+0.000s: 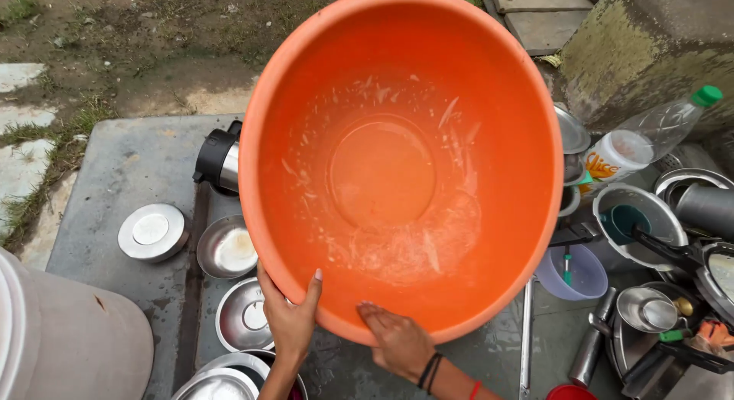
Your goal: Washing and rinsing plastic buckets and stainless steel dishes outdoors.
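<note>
Two hands are holding one large orange plastic tub [401, 163], tilted with its opening facing the camera, above a grey stone slab [130, 178]. Left hand [290, 320] is clamping the lower rim, thumb inside. Right hand [397, 340] is lying flat, fingers extended, inside the wet lower wall. Steel bowls [228, 249] and lids [153, 232] are sitting below left; a clear bottle [650, 136] is lying at right.

Your tub [401, 163] sits in the middle over the surface [130, 171], your left hand [290, 320] on its near rim and your right hand [397, 340] inside. Lids [153, 232] and bowls [227, 249] lie left; a bottle [642, 140] and pans [638, 217] crowd right.
</note>
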